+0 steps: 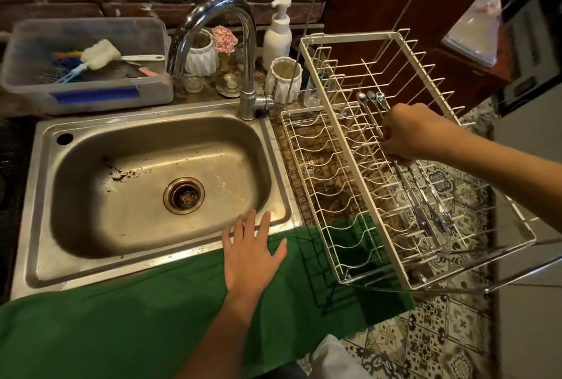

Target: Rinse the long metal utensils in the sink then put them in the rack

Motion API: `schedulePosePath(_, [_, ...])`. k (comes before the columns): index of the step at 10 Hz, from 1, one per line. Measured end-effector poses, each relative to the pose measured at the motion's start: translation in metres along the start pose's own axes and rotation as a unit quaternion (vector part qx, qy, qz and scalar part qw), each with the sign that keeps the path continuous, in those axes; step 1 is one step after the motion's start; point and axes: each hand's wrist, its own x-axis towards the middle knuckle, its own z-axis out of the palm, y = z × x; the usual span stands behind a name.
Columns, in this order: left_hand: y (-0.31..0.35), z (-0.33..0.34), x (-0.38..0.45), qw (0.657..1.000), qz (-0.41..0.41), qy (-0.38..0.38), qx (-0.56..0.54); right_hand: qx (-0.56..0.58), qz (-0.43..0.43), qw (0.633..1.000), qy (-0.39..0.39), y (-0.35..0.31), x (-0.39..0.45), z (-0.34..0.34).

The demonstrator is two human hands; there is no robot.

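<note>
My right hand (pixel 416 133) is over the white wire dish rack (pixel 316 65), closed on a bundle of long metal utensils (pixel 369 104). Their rounded handle ends stick out beyond my knuckles toward the back of the rack. The working ends, forks among them, lie low in the rack's near right part (pixel 438 217). My left hand (pixel 251 252) rests flat with fingers apart on the front rim of the steel sink (pixel 158 141), holding nothing. The sink basin holds no utensils, only some dirt specks and the drain (pixel 183 195).
A chrome tap (pixel 240 44) arches over the sink's back edge; no water runs. Behind stand a soap pump bottle (pixel 277 34), white ribbed cups (pixel 282 79) and a plastic tub of brushes (pixel 88 68). My green garment (pixel 121 317) covers the front counter edge. Patterned floor tiles show below the rack.
</note>
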Motion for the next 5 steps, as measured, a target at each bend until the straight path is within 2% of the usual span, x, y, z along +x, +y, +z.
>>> schedulePosePath(4, [-0.002, 0.003, 0.0, 1.0, 0.001, -0.011, -0.008, -0.01, -0.019, 1.0, 0.021, 0.007, 0.002, 0.002])
schedulePosePath(5, [0.0, 0.004, -0.002, 1.0, -0.005, -0.016, -0.018, 0.034, -0.031, 0.995, 0.092, 0.008, -0.008, -0.004])
